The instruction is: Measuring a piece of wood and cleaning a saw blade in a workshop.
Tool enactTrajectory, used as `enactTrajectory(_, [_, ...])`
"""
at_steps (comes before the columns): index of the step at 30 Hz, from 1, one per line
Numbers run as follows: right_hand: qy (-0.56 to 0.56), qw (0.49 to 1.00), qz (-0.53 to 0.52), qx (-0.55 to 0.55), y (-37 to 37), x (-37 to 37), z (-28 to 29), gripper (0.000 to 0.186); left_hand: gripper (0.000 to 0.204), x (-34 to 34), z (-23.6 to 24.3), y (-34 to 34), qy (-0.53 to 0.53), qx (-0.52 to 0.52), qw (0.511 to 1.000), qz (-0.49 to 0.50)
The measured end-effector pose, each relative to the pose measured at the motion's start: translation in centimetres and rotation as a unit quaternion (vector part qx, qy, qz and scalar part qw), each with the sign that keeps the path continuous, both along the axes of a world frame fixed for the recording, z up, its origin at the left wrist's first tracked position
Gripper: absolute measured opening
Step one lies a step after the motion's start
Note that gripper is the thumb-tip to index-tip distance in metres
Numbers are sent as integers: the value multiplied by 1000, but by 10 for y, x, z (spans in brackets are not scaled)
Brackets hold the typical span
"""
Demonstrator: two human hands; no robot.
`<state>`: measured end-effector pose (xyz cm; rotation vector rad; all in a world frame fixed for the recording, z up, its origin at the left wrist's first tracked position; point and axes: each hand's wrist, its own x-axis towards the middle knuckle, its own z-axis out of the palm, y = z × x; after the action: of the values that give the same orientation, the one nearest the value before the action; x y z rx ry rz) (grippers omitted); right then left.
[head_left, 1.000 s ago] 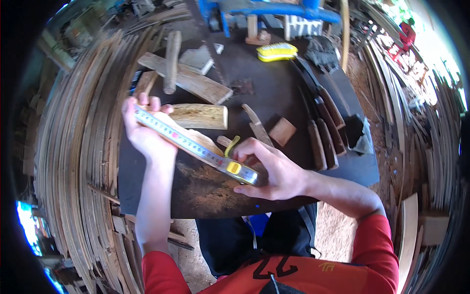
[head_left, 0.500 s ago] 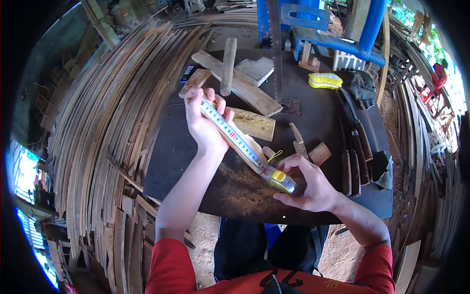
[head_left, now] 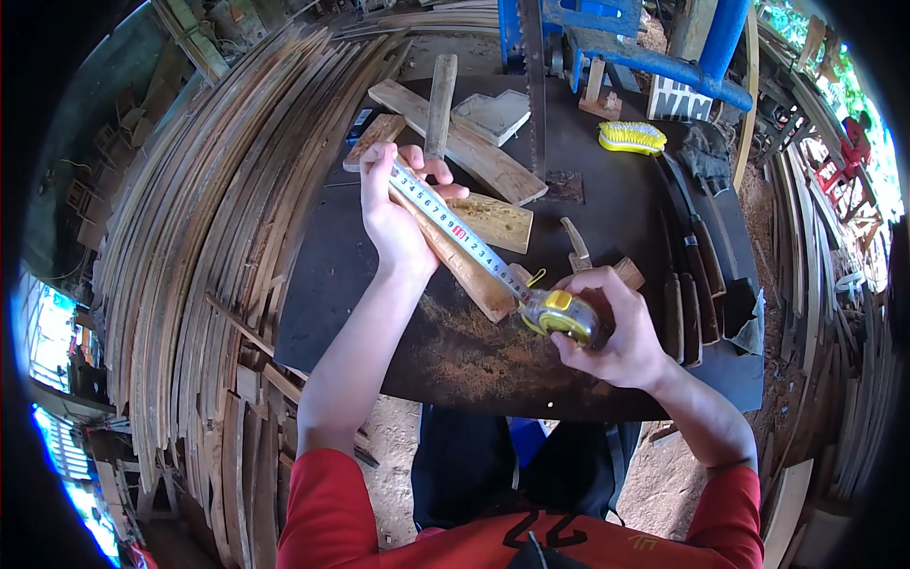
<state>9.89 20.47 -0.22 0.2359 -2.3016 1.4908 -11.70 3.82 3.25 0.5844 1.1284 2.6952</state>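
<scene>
1. The right hand (head_left: pixel 616 327) is closed around the case of the tape measure (head_left: pixel 566 318), just beyond the wooden block's near end. If the wrist rolls further, the steel blade (head_left: pixel 464 231) could twist off the block's edge and give a skewed reading.
2. The wooden block (head_left: pixel 463 270) is held in the air, slanting above the dark tabletop (head_left: pixel 616 218). With no firm support under it, it could tilt away from the tape.
3. The left hand (head_left: pixel 393 218) is wrapped around the block's far end, thumb by the tape. The blade's tip is hidden there, so I cannot tell whether its hook is seated; a loose thumb could let it slip or snap back.
4. Beyond, a split offcut (head_left: pixel 498 223) lies close below the left fingers; a dropping hand could knock it.
5. Compared with half a second ago, the case has rolled to show its round side and sits farther from the block's near end; more of the block's face shows beside the tape.
6. The left fingertips now stand more raised, while the farther yellow scrub brush (head_left: pixel 632 138) remains on the tabletop.
</scene>
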Motion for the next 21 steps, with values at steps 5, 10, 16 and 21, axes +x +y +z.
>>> enactTrajectory(5, [-5, 995, -90, -49, 4, 3, 11, 47, 29, 1, -4, 0, 36, -28, 998, -43])
enactTrajectory(10, [37, 993, -83, -80, 7, 1, 15, 48, 74, 11, -7, 2, 129, -81, 988, -6])
enactTrajectory(16, [144, 985, -94, -28, 18, 10, 16, 55, 85, 40, 4, 2, 365, -91, 925, -52])
enactTrajectory(21, [276, 961, -10, -8, 18, 12, 19, 64, 65, 43, 1, 3, 549, -73, 831, -57])
